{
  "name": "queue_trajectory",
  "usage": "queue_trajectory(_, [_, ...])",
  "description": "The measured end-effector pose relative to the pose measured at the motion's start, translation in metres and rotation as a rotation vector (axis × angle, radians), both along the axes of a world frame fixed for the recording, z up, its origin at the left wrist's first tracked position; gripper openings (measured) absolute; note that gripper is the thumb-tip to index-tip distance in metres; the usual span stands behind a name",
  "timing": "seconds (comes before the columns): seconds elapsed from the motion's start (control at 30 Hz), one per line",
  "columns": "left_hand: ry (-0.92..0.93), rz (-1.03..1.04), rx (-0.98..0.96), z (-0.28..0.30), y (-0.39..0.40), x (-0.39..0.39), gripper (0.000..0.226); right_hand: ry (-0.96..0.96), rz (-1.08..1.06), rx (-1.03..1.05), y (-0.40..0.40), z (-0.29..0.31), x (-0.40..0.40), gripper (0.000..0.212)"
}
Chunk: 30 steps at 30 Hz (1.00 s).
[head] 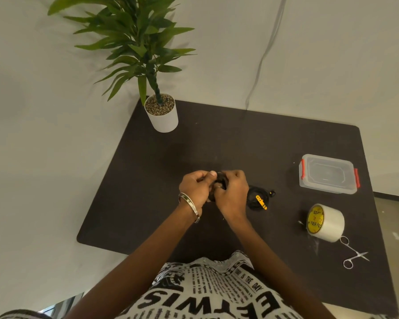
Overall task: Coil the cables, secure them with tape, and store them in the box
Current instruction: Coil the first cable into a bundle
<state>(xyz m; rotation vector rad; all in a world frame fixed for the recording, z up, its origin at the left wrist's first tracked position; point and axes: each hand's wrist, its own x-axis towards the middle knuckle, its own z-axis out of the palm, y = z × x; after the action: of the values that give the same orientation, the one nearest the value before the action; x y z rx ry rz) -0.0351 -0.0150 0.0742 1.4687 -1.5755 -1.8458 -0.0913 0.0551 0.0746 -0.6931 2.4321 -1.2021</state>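
A dark cable [221, 178] is gripped between the left hand [195, 188] and right hand [232, 192], both curled round it above the tabletop [148, 203]. The tape [326, 223] and box [328, 173] are found well off to the right, so the right hand is judged nearer.

**Bystanders on the dark tabletop**

A leafy green artificial plant in a white cylindrical pot [164, 116] stands at the dark matte table's [217, 146] eleven o'clock corner. Small silver metal scissors [352, 254] lie at four o'clock. A grey cord [263, 54] hangs down the white wall [55, 111] at twelve.
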Motion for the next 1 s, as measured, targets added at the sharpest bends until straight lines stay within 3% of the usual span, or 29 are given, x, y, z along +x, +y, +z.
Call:
queue_trajectory(0.07, [-0.019,-0.041,-0.059,0.001,-0.004,0.002,0.017,-0.038,0.019,-0.002,0.001,0.001,-0.005,0.005])
queue_trajectory(0.2, [-0.012,-0.138,-0.145,0.004,-0.014,0.007,0.015,-0.296,0.032,-0.071,0.001,-0.001,-0.016,0.032])
queue_trajectory(0.3, [-0.001,-0.185,-0.164,0.005,-0.019,0.007,0.011,-0.484,-0.006,-0.165,0.001,-0.004,-0.023,0.025])
queue_trajectory(0.43, [0.007,-0.159,-0.171,-0.001,-0.023,0.006,0.013,-0.656,-0.063,-0.326,-0.001,0.001,-0.029,0.044])
queue_trajectory(0.53, [-0.011,-0.144,-0.179,-0.003,-0.022,0.004,0.014,-0.727,-0.064,-0.381,-0.002,0.000,-0.032,0.047])
queue_trajectory(0.7, [0.124,-0.094,0.255,0.009,-0.022,0.000,0.013,-1.003,-0.093,-0.490,-0.001,-0.002,-0.037,0.048])
queue_trajectory(0.8, [0.116,-0.086,0.426,0.012,-0.026,0.000,0.011,-1.152,-0.029,-0.515,0.003,-0.005,-0.045,0.049])
queue_trajectory(0.9, [0.063,-0.088,0.518,0.011,-0.028,0.001,0.013,-1.054,0.107,-0.420,0.005,-0.003,-0.049,0.045])
queue_trajectory(1.0, [0.030,-0.080,0.572,0.012,-0.027,0.001,0.013,-0.783,0.227,-0.264,0.003,-0.002,-0.054,0.040])
